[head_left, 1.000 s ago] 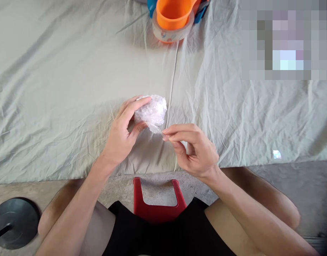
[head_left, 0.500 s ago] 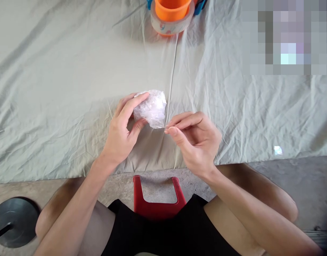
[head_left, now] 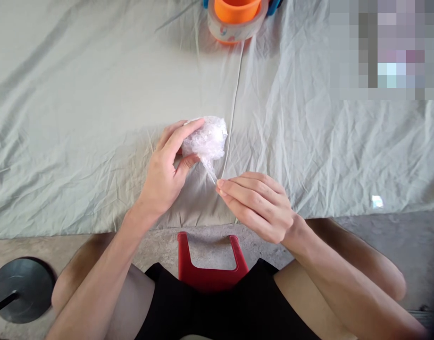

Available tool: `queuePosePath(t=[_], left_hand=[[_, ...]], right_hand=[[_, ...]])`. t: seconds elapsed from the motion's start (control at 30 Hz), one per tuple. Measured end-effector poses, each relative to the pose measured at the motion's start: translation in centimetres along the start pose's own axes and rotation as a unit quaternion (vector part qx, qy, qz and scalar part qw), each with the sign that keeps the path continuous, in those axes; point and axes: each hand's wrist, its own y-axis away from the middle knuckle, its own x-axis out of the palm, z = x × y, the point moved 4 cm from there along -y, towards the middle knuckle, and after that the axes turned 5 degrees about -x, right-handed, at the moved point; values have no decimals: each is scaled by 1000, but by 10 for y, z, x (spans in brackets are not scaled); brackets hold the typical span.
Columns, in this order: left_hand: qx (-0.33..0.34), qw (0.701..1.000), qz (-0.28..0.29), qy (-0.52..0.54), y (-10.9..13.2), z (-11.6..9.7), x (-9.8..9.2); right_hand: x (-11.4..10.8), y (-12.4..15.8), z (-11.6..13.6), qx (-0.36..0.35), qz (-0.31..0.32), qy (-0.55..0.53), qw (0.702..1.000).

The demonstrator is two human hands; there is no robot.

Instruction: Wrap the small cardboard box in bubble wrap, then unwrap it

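Observation:
A rounded bundle of crinkled clear plastic wrap (head_left: 207,138) is held just above the cloth near the table's front edge. My left hand (head_left: 169,163) grips it from the left, with fingers over the top and the thumb at its lower side. A twisted strand of the plastic stretches from the bundle's underside down to the right. My right hand (head_left: 257,200) pinches the end of that strand between thumb and fingertips. Whatever lies inside the wrapping cannot be made out.
A grey-green wrinkled cloth (head_left: 114,85) covers the table. At the back stands an orange tape dispenser (head_left: 237,10) with a roll of clear tape (head_left: 238,32). A small shiny scrap (head_left: 377,201) lies near the front right edge. A red stool (head_left: 212,278) and a round black base (head_left: 22,290) are below.
My right hand has moved down and turned palm-down, drawing a twisted strand out of the bundle. My left hand keeps its grip on the bundle. The whole view has shifted slightly.

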Motion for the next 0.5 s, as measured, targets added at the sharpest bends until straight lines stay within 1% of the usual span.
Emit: queuePosePath(t=[0.07, 0.13, 0.23, 0.33, 0.4, 0.43, 0.5], left_hand=[[-4, 1000, 2, 2, 1, -1, 0], [-6, 1000, 4, 6, 1, -3, 1], [11, 1000, 7, 8, 2, -6, 2], [36, 999, 8, -3, 3, -4, 2], [41, 999, 9, -6, 3, -1, 1], [38, 999, 10, -2, 2, 0, 0], [26, 999, 11, 16, 0, 2, -2]], right_hand=[[-1, 1, -4, 59, -16, -38, 997], [-3, 2, -9, 138, -59, -82, 985], [-3, 4, -12, 230, -120, -122, 958], [-2, 4, -16, 309, -148, -156, 927], [-3, 5, -18, 321, -150, -151, 923], [-4, 5, -18, 311, -146, -137, 929], [-7, 5, -18, 266, -130, -103, 950]])
